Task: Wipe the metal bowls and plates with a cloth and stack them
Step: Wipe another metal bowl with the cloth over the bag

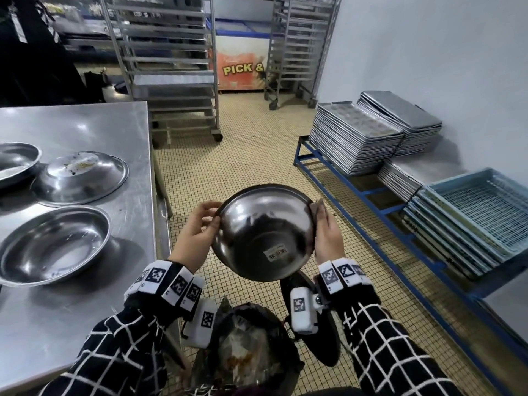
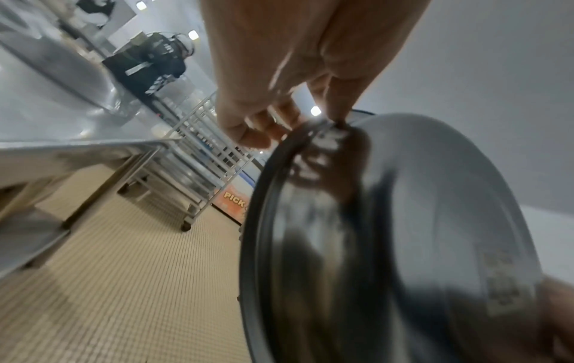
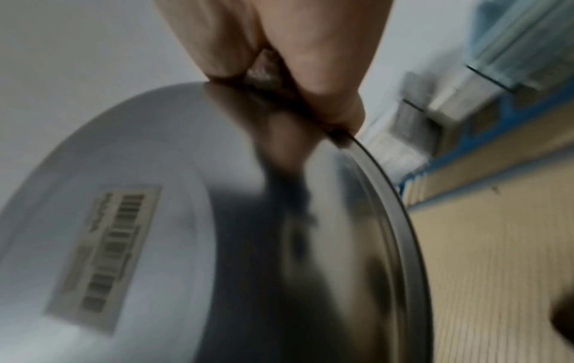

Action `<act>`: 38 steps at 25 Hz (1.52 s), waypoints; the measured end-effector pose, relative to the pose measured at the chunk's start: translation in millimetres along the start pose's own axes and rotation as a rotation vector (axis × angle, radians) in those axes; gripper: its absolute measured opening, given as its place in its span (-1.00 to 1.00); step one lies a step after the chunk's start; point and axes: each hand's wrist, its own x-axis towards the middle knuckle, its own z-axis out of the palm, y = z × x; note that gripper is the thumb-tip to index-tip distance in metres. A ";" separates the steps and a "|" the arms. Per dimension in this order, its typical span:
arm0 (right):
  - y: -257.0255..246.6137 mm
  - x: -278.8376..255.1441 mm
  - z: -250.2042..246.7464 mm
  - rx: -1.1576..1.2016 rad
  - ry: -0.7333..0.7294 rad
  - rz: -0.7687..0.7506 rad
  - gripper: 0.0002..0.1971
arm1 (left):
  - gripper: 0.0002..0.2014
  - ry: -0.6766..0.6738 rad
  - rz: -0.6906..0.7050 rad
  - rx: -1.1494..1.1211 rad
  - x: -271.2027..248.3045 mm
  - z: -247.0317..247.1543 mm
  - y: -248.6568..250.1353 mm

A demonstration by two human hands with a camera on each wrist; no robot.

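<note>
The fingers (image 2: 254, 132) of the left hand (image 1: 197, 232) are curling over the left rim of the metal bowl (image 1: 263, 232), pinching it between thumb and fingertips, while the right hand (image 1: 328, 232) is gripping the opposite rim with a brownish cloth (image 1: 315, 208) pressed between its fingers and the metal. The bowl is hanging in the air, tilted with its barcode-stickered underside toward the person, off the right edge of the table (image 1: 85, 324) and above a lined bin (image 1: 245, 350) on the tiled floor (image 1: 257, 144). On the table, near that edge, a shallow bowl (image 1: 54, 244) is sitting upright; behind it an upturned plate (image 1: 83, 175) with food specks is lying, and another dish (image 1: 17, 161) is resting at the far left. To the right, well apart, a blue frame (image 1: 357, 192) is carrying stacked baking trays (image 1: 354, 138) and blue crates (image 1: 480, 212). Open floor is running between table and frame toward two wheeled racks (image 1: 171, 67).
</note>
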 end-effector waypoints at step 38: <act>22.6 -31.8 39.1 0.353 0.052 0.051 -0.60 | -0.61 0.259 -0.109 -0.321 -8.4 11.8 33.0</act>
